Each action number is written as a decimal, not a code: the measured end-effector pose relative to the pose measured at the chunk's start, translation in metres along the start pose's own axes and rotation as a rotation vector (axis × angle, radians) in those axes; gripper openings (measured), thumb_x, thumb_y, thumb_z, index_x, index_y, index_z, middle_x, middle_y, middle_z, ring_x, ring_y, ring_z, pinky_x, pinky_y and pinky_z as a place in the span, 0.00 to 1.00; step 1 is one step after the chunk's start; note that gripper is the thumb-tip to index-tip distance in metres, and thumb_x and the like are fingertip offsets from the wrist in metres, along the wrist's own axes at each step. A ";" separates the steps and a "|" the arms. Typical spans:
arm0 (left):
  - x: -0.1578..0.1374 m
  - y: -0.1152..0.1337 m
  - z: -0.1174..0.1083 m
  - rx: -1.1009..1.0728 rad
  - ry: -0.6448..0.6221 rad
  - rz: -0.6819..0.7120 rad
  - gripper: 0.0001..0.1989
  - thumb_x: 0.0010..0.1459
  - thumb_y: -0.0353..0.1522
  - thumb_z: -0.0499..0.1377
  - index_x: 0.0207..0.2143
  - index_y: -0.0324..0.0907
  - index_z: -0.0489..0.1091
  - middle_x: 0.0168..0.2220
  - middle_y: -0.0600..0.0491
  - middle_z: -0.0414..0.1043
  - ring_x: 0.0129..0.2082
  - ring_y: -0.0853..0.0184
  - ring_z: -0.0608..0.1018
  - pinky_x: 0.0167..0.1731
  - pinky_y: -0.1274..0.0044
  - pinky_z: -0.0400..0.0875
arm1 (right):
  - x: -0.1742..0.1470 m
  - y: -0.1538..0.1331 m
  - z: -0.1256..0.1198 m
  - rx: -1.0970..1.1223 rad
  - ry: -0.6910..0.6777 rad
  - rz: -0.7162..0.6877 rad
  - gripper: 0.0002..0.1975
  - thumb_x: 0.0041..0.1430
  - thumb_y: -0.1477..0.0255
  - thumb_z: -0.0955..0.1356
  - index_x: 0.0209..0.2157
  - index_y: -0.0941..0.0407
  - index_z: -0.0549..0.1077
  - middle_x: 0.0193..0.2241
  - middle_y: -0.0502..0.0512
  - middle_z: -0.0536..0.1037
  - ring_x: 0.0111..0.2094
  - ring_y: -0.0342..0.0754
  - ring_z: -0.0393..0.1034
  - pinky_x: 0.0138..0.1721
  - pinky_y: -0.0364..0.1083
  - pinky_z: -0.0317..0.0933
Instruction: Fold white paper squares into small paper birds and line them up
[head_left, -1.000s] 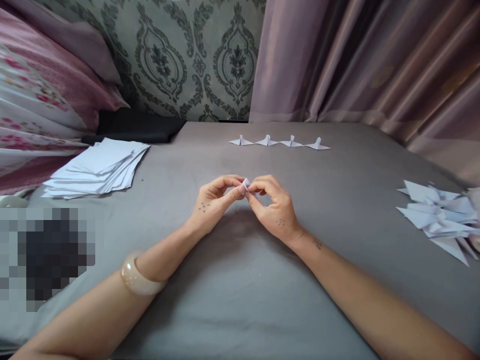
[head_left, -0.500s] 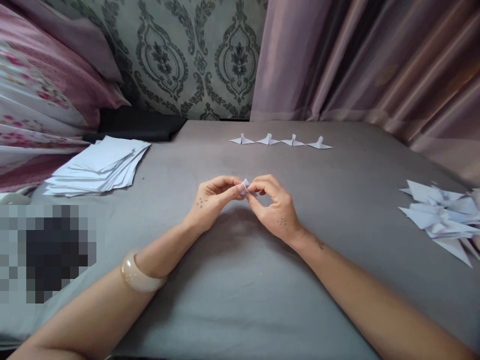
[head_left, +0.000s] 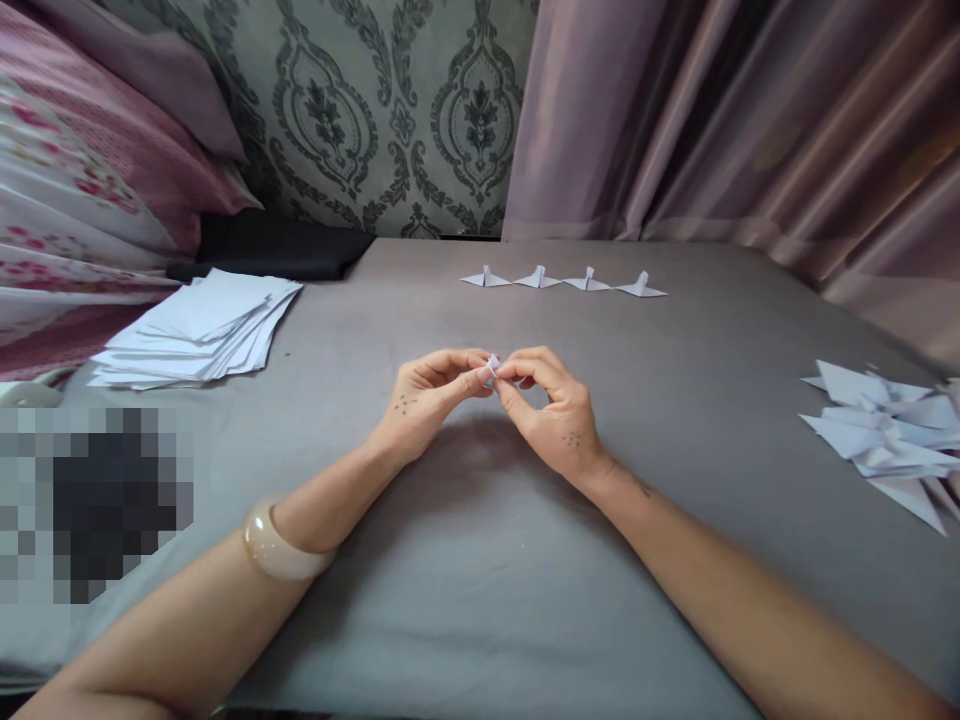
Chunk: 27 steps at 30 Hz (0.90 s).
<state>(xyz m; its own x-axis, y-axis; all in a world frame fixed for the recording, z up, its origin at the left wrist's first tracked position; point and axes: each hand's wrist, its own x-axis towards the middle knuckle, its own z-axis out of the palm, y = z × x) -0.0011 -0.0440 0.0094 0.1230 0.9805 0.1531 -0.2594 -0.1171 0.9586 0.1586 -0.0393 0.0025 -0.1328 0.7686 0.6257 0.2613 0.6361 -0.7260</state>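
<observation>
A small folded piece of white paper is pinched between my two hands, mostly covered by the fingers. My left hand grips it from the left between thumb and forefinger. From the other side, my right hand pinches it, thumb below and fingertips above. Beyond the hands, several folded white paper birds stand in a row, wings spread and nearly touching.
At the left lies a stack of white paper sheets, with a folded black cloth behind it. A pile of folded white paper pieces is at the far right. Grey cloth covers the surface.
The right hand has shifted very slightly at the folded paper. The left hand stays in place, and both keep their pinch.
</observation>
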 end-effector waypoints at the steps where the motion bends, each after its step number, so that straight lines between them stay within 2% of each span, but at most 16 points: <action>1: 0.000 0.001 0.000 0.000 -0.006 0.004 0.07 0.52 0.34 0.68 0.31 0.39 0.77 0.43 0.48 0.76 0.42 0.62 0.78 0.44 0.69 0.75 | 0.000 0.000 0.000 0.006 -0.002 -0.001 0.04 0.57 0.76 0.67 0.33 0.52 0.73 0.34 0.52 0.74 0.36 0.44 0.70 0.37 0.46 0.66; 4: 0.000 0.002 0.000 0.006 -0.022 0.025 0.06 0.52 0.33 0.68 0.30 0.39 0.77 0.42 0.49 0.76 0.41 0.63 0.78 0.42 0.70 0.76 | 0.000 -0.002 -0.001 0.009 -0.008 -0.003 0.04 0.57 0.76 0.67 0.33 0.53 0.73 0.34 0.52 0.74 0.35 0.44 0.70 0.36 0.46 0.66; 9: 0.000 -0.001 0.000 0.045 -0.001 0.052 0.05 0.51 0.32 0.68 0.30 0.40 0.77 0.33 0.53 0.77 0.33 0.70 0.77 0.37 0.76 0.76 | 0.001 -0.005 -0.001 0.012 -0.002 0.008 0.02 0.57 0.74 0.68 0.31 0.53 0.72 0.33 0.52 0.74 0.35 0.44 0.70 0.37 0.47 0.65; 14: -0.001 0.000 0.003 0.111 0.029 0.038 0.06 0.50 0.33 0.69 0.30 0.40 0.78 0.30 0.53 0.77 0.31 0.72 0.76 0.35 0.79 0.73 | 0.000 -0.005 0.000 0.078 0.035 0.103 0.04 0.56 0.74 0.70 0.34 0.53 0.71 0.32 0.50 0.76 0.33 0.44 0.71 0.38 0.48 0.66; 20: -0.001 -0.001 0.003 0.148 0.072 0.022 0.08 0.49 0.33 0.70 0.30 0.39 0.77 0.30 0.54 0.77 0.30 0.72 0.76 0.35 0.79 0.71 | 0.000 -0.005 0.000 0.096 0.031 0.129 0.07 0.55 0.74 0.70 0.37 0.53 0.71 0.33 0.50 0.77 0.33 0.43 0.72 0.38 0.47 0.67; 27: -0.001 -0.003 0.002 0.121 0.041 0.037 0.08 0.50 0.33 0.69 0.31 0.39 0.76 0.31 0.53 0.76 0.32 0.71 0.76 0.37 0.78 0.71 | 0.000 0.000 0.001 0.122 0.014 0.112 0.09 0.56 0.74 0.70 0.39 0.52 0.71 0.33 0.49 0.77 0.34 0.43 0.72 0.39 0.47 0.67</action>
<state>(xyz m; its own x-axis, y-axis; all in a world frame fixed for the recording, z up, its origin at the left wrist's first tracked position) 0.0013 -0.0453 0.0065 0.0755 0.9805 0.1813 -0.1454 -0.1690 0.9748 0.1575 -0.0388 0.0020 -0.0955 0.8347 0.5424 0.1557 0.5507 -0.8200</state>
